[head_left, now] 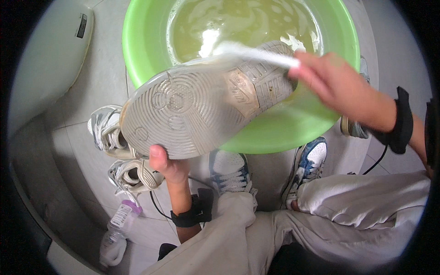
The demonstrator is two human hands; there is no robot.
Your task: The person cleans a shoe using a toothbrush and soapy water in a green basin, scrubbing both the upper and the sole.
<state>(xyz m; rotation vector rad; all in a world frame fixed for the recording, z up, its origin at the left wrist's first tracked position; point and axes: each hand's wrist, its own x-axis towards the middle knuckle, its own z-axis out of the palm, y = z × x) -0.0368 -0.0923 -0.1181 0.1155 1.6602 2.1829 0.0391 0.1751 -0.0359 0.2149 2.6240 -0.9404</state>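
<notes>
A shoe (183, 110) is held with its ridged, greyish-white sole turned up. My left hand (172, 167) grips its toe end from below, thumb on the sole's edge. My right hand (339, 87) is closed around the handle of a white brush (256, 54). Motion blurs the brush, which lies across the sole's far edge near the heel; its bristles cannot be made out. Beneath the shoe stands a green basin (275, 142) holding cloudy yellowish water (247, 23).
At the left, two worn white shoes, one (107, 130) beyond the other (135, 176), lie on the tiles. A clear bottle with a purple part (117, 233) lies nearer. Another shoe (355, 126) stands right of the basin. A white rounded fixture (50, 55) rises at the left.
</notes>
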